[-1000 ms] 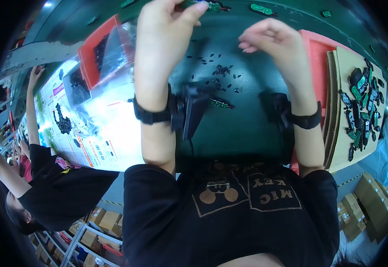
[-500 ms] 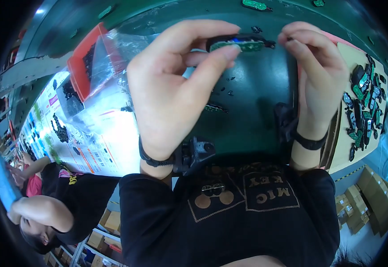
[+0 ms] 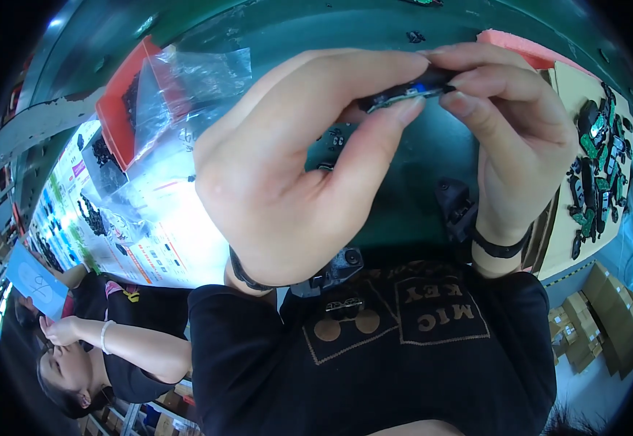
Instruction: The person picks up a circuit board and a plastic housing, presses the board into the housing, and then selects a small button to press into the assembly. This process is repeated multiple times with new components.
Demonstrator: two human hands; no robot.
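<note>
A slim black casing with a green circuit board [image 3: 400, 95] is pinched between the thumb and fingers of my left hand [image 3: 287, 160]. It is tilted, its right end higher, and a small blue spot shows on it. My right hand [image 3: 516, 120] is closed at that right end, thumb and fingertips pressed together around a tiny dark piece that is mostly hidden. The fingertips of both hands meet above the casing. Below them, on the dark green work surface [image 3: 403, 196], lie several small black bits [image 3: 336, 138].
On the right, a cardboard sheet [image 3: 567, 87] carries many black and green circuit-board pieces [image 3: 599, 167], beside a pink tray [image 3: 527, 49]. On the left stand a red bin [image 3: 116, 120], a clear plastic bag [image 3: 200, 80] and printed sheets with black parts. A co-worker [image 3: 127, 349] is at lower left.
My right hand has moved left to the casing's end, where a gap was before. The left hand has shifted slightly, and the casing is now more tilted. The co-worker's arm and head have moved.
</note>
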